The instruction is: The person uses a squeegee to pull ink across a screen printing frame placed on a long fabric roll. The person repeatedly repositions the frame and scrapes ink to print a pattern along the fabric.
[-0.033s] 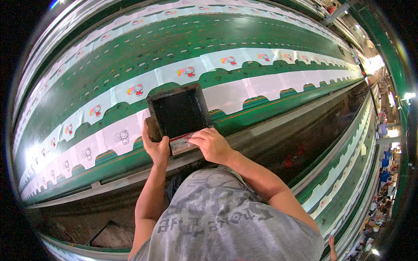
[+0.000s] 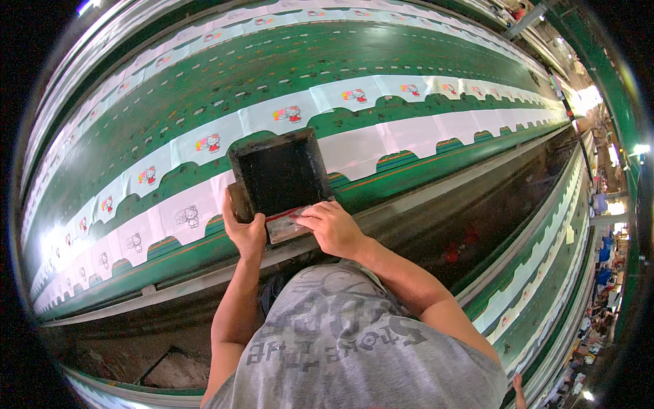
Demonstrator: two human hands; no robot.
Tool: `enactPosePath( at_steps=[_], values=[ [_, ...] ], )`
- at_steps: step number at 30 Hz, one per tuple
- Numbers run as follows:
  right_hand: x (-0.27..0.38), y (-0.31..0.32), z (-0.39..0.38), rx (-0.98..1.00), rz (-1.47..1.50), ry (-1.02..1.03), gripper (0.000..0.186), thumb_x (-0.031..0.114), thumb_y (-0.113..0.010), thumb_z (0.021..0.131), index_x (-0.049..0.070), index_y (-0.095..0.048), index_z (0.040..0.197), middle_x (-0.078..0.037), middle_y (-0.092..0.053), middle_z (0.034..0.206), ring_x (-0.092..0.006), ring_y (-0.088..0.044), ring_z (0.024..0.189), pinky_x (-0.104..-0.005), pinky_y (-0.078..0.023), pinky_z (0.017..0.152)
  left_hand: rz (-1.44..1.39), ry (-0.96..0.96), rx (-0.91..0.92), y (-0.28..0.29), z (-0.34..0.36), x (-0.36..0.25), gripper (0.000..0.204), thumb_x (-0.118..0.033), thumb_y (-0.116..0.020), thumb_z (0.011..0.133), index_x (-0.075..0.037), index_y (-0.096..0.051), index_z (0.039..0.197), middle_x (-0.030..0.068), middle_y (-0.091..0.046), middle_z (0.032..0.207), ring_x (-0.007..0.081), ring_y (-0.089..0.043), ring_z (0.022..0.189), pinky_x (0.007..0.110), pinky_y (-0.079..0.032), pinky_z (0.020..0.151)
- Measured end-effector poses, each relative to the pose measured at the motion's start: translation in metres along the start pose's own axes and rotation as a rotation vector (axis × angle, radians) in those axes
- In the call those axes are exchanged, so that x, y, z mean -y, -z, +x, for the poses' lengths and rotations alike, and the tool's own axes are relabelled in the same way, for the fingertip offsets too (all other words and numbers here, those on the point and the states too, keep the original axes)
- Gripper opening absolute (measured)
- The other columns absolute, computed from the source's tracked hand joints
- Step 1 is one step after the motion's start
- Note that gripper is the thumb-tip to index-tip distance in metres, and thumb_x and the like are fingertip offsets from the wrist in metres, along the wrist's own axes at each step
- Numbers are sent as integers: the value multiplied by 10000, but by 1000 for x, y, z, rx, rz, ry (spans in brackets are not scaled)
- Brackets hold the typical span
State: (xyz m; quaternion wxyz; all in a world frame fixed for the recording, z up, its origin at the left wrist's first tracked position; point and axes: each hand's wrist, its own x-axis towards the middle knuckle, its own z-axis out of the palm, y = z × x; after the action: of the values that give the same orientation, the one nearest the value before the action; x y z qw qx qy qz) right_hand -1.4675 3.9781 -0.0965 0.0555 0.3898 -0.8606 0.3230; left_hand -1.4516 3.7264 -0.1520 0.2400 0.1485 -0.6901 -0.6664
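A small dark-framed printing screen with black mesh lies over the near row of white fabric pieces. My left hand is closed on its near-left corner, fingers along the left side and thumb on the near edge. In my right hand, a flat squeegee with a worn pale body and a red strip is pinched at its right end, at the screen's near edge. Left of the screen, near-row pieces carry black outline prints; to its right they look plain.
Behind, another white row bears coloured cartoon prints on the long green table. A metal rail runs along its near edge, beside a dark aisle. Another printing table stands right; a person's arm shows at lower right.
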Motion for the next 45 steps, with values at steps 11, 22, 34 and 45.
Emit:
enactPosePath(
  at_steps=[11, 22, 34, 45],
  values=[
    [-141, 115, -84, -56, 53, -43, 414, -27, -668, 914, 45, -807, 1297, -135, -762, 1298, -372, -697, 1266, -492, -577, 1124, 175, -163, -76, -196, -44, 37, 988, 92, -727, 753, 30, -478, 1707, 185, -623, 1649, 276, -590, 1512, 413, -431, 1289],
    [-163, 141, -67, 104, -60, 172, 311, 36, -682, 951, 42, -794, 1240, -126, -745, 1283, -349, -696, 1251, -462, -562, 1063, -47, 140, -84, -227, -43, 30, 990, 109, -715, 745, -45, -540, 1707, 111, -723, 1431, 199, -696, 1261, 333, -539, 1106],
    [-212, 167, 35, 471, -26, 22, 330, -52, -601, 934, 26, -781, 1200, -190, -768, 1125, -409, -736, 1130, -516, -585, 1027, -53, 181, -64, -229, -43, 26, 989, 73, -721, 767, -29, -501, 1726, 130, -700, 1473, 209, -688, 1301, 338, -537, 1110],
    [-237, 123, 72, 239, -91, -10, 472, -38, -590, 912, 88, -806, 1313, -183, -783, 1201, -431, -720, 1166, -543, -568, 1077, 62, 94, -7, -220, -48, 26, 965, 10, -699, 820, -13, -453, 1753, 185, -626, 1592, 277, -627, 1440, 388, -469, 1226]
  ],
)
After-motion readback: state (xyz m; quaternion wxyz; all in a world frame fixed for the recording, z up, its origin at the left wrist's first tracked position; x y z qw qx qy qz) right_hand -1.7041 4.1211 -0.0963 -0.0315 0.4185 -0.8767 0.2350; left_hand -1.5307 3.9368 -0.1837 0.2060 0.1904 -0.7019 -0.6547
